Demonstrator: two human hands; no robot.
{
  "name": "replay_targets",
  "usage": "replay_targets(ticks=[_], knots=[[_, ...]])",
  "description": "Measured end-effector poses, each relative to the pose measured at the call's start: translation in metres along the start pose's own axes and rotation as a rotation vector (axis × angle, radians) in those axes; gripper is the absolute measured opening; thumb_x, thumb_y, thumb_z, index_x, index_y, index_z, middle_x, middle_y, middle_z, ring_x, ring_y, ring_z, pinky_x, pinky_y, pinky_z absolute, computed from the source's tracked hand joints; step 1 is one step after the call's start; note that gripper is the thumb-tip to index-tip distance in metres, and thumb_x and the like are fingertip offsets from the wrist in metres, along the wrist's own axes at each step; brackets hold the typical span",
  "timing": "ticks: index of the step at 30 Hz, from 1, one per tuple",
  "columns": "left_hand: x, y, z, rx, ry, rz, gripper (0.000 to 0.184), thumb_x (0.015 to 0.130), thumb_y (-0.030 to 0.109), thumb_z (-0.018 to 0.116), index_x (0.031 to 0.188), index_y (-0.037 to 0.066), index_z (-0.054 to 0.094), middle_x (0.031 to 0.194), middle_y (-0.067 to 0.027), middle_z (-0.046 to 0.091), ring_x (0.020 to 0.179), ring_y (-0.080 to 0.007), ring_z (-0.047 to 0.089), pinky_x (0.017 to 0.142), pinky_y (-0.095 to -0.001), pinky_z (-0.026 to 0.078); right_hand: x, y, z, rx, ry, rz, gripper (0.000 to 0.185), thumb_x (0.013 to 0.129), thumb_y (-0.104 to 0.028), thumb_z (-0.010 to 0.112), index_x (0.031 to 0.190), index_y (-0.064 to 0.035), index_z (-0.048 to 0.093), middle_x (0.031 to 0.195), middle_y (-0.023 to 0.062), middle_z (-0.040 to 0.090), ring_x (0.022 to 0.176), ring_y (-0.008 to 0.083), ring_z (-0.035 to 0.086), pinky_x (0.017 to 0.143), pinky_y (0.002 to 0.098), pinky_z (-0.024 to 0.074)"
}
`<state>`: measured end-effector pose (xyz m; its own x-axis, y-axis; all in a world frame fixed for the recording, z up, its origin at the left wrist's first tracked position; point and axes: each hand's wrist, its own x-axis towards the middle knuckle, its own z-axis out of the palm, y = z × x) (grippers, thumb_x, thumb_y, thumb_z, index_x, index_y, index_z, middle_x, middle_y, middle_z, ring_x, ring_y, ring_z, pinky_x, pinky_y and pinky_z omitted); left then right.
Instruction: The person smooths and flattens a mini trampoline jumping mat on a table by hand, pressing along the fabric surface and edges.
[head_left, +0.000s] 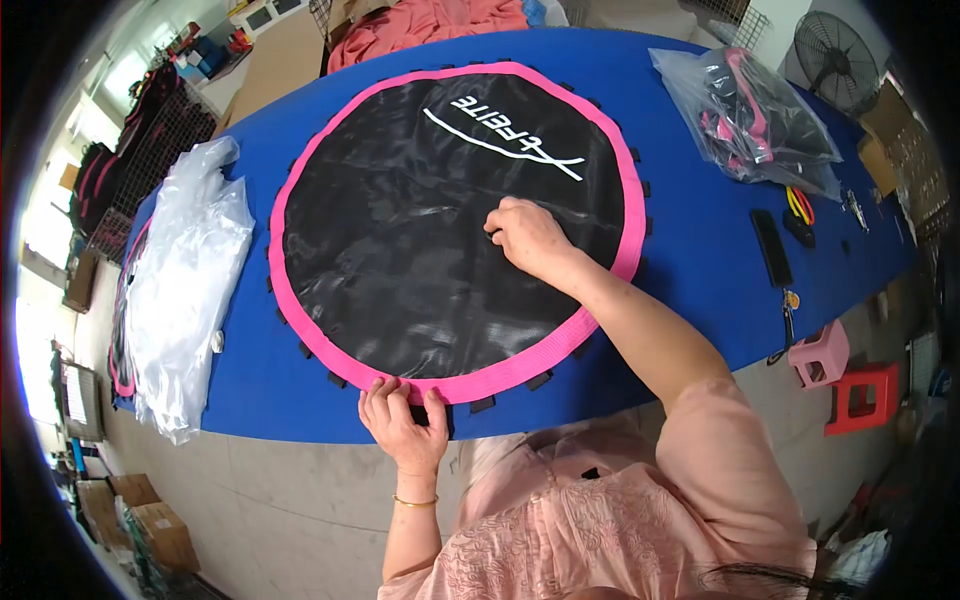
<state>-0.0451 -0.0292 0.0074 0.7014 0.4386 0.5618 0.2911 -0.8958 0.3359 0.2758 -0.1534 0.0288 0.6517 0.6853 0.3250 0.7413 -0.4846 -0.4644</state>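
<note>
A round black mat (400, 240) with a pink border (290, 290), dark tabs around its edge and white lettering lies flat on the blue table (280, 400). At the near edge, my left hand (405, 425) rests its fingertips on the pink border, thumb apart from the fingers. My right hand (528, 235) is over the black surface, right of the middle, with its fingers curled together. What is between those fingers, if anything, is hidden.
Clear plastic bags (190, 290) lie at the left over another pink-edged piece. A bagged black-and-pink bundle (760, 115) is at the back right. A dark phone-like object (770, 247) and yellow-and-red-handled scissors (800, 210) lie at the right. Stools (862, 398) stand beyond.
</note>
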Motion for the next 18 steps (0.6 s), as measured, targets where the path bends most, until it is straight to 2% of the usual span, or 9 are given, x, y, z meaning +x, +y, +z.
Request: replay_targets(ticks=[7, 9, 11, 16, 18], knots=[[0.001, 0.0, 0.001, 0.001, 0.011, 0.015, 0.031, 0.09, 0.029, 0.075, 0.101, 0.001, 0.067, 0.115, -0.0168, 0.067, 0.122, -0.0393, 0.06, 0.114, -0.0565, 0.038, 0.025, 0.018, 0.002, -0.034, 0.072, 0.055, 0.012, 0.088, -0.007, 0.074, 0.098, -0.0046, 0.079, 0.101, 0.0155, 0.07, 0.101, 0.0369, 0.069, 0.088, 0.0479, 0.0567], [0.001, 0.001, 0.001, 0.004, 0.016, 0.009, 0.031, 0.09, 0.029, 0.075, 0.101, 0.001, 0.067, 0.115, -0.0169, 0.067, 0.121, -0.0397, 0.059, 0.114, -0.0566, 0.038, 0.019, 0.013, 0.002, 0.017, -0.058, 0.058, 0.013, 0.087, -0.007, 0.074, 0.099, -0.0056, 0.08, 0.101, 0.0151, 0.07, 0.101, 0.0364, 0.069, 0.088, 0.0474, 0.0567], [0.002, 0.001, 0.001, 0.01, 0.016, 0.005, 0.031, 0.09, 0.029, 0.075, 0.101, 0.001, 0.067, 0.115, -0.017, 0.067, 0.121, -0.0398, 0.059, 0.114, -0.0566, 0.039, 0.013, 0.01, 0.001, 0.008, -0.066, -0.01, 0.015, 0.087, -0.009, 0.074, 0.1, -0.0066, 0.081, 0.1, 0.0149, 0.07, 0.101, 0.0362, 0.069, 0.089, 0.0467, 0.0568], [0.001, 0.0, 0.0, 0.024, 0.001, 0.018, 0.031, 0.09, 0.028, 0.075, 0.101, 0.001, 0.067, 0.115, -0.0171, 0.067, 0.122, -0.0399, 0.059, 0.113, -0.0567, 0.039, 0.019, 0.014, 0.002, 0.023, 0.024, 0.027, 0.016, 0.088, -0.01, 0.073, 0.102, -0.0063, 0.081, 0.098, 0.0151, 0.069, 0.101, 0.0358, 0.069, 0.089, 0.0469, 0.0566], [0.003, 0.002, -0.002, 0.022, 0.014, 0.051, 0.031, 0.088, 0.021, 0.075, 0.106, -0.002, 0.066, 0.118, -0.0215, 0.067, 0.113, -0.0422, 0.059, 0.106, -0.0517, 0.042, 0.019, 0.014, 0.004, 0.0, 0.073, 0.009, 0.015, 0.086, -0.01, 0.073, 0.1, -0.0063, 0.08, 0.098, 0.0152, 0.069, 0.101, 0.0363, 0.069, 0.088, 0.0479, 0.0565]])
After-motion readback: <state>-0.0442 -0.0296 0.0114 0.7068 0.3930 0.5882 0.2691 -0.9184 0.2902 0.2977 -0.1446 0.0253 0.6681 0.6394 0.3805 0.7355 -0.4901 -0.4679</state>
